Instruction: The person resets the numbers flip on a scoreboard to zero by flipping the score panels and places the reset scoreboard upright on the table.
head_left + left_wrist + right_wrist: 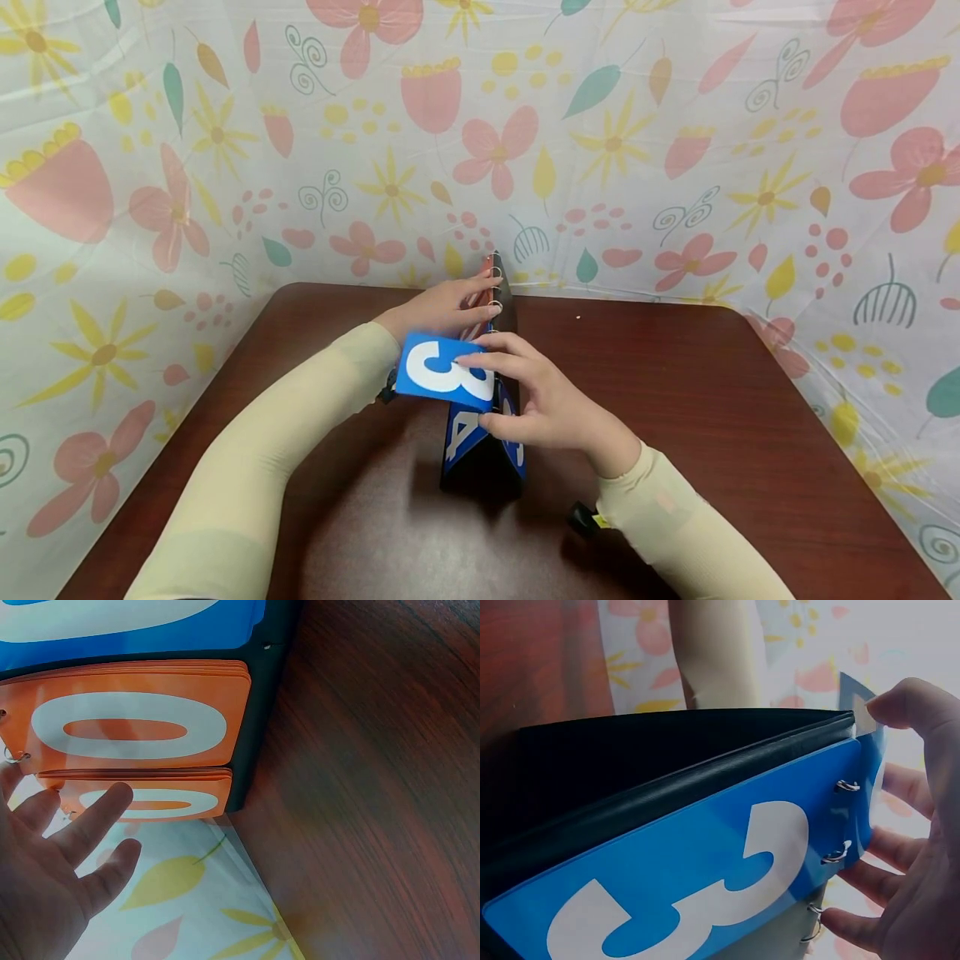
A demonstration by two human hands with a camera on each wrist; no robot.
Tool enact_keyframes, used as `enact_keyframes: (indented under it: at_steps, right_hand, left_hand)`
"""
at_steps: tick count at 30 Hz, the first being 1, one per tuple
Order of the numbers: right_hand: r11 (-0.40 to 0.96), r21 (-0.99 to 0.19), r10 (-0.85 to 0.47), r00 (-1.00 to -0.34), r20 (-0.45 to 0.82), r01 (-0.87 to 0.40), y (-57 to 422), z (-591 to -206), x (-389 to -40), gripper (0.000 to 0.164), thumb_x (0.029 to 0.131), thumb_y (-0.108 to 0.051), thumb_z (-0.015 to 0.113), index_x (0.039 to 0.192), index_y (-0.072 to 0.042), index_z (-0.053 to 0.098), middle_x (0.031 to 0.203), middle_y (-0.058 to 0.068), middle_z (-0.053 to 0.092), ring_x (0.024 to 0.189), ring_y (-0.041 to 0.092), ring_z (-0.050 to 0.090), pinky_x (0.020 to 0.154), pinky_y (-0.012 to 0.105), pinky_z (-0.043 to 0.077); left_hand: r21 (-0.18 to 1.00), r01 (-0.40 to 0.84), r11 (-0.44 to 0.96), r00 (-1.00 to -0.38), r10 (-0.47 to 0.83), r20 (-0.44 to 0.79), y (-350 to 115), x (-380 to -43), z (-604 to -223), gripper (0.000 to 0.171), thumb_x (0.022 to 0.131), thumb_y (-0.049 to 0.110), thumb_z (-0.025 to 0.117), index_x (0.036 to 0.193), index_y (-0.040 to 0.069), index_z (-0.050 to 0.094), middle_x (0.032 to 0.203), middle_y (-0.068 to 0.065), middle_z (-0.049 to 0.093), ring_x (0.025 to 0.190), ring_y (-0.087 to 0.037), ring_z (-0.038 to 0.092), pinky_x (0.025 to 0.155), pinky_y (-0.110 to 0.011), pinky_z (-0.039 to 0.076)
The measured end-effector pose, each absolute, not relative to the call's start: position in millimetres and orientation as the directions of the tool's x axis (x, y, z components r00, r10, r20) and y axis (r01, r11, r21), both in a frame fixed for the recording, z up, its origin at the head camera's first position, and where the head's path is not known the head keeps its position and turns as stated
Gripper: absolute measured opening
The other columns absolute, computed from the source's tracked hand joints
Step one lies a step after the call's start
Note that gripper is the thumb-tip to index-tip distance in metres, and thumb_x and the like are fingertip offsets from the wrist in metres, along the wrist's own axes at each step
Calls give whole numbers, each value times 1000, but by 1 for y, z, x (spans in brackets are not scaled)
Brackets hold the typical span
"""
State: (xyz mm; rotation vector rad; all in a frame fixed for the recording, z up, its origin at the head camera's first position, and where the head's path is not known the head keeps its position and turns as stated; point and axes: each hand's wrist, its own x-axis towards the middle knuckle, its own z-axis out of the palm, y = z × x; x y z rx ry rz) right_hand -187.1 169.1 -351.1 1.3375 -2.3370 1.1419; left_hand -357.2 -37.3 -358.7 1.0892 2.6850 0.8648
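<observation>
A black tent-shaped flip scoreboard (pixel 480 479) with ring-bound number cards stands lengthwise on the table. My left hand (pixel 442 308) reaches over its far part, fingertips at the ridge rings. The left wrist view shows its fingers (pixel 112 814) spread beside orange cards (pixel 206 754) marked 0. My right hand (pixel 558 400) is at the near part, its fingers touching a raised blue card (pixel 442 371) marked 3, tipped toward the left side. Its thumb (pixel 900 705) meets the card's corner by the ridge. Below it lies a blue card (pixel 463 433) marked 4.
The brown wooden table (pixel 660 367) extends on both sides of the scoreboard. A flower-printed cloth (pixel 615 217) hangs behind and along the sides. A black wrist device (pixel 581 518) shows below my right wrist.
</observation>
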Motion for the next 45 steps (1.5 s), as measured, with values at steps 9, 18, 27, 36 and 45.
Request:
enact_keyframes:
  at_steps: [9,18,27,36,45]
  right_hand:
    - [323,-495,-682,-561,469,-806,164,-358,-189,57,83,-23,79,138,-24,65,156,7,51,142,24,49,105,46,53]
    - [350,-445,-699,-546,461,-824,162,-361,-190,51,85,-27,76,135,-27,70,157,4,53,130,21,52,97,40,51]
    - [340,-496,-716,-562,414,-799,163,-363,-191,48,88,-27,73,135,-27,70,156,1,54,148,24,46,121,75,12]
    - [329,-480,-721,-545,428,-813,163,-362,-192,46,88,-25,72,134,-25,71,154,2,56,143,22,49,119,66,28]
    - [312,-515,-722,-552,418,-798,163,-362,-192,46,89,-24,73,134,-25,71,153,1,57,145,24,48,122,72,15]
  left_hand:
    - [512,631,583,-729,671,134,-37,-359,-361,76,97,72,47,161,34,34,169,5,34,151,-23,43,118,-55,41]
    - [473,644,601,-725,676,130,-36,-362,-363,78,97,74,43,162,32,32,173,3,21,155,-25,36,121,-55,36]
    - [465,636,616,-732,672,112,-37,-362,-361,80,96,77,42,162,33,33,173,4,22,155,-25,36,122,-55,36]
    - [467,649,601,-721,682,125,-35,-364,-360,76,97,74,44,162,34,32,173,6,22,153,-25,40,118,-54,40]
    - [462,658,595,-712,691,124,-38,-363,-358,75,99,71,45,162,32,33,173,5,21,152,-26,41,119,-53,40]
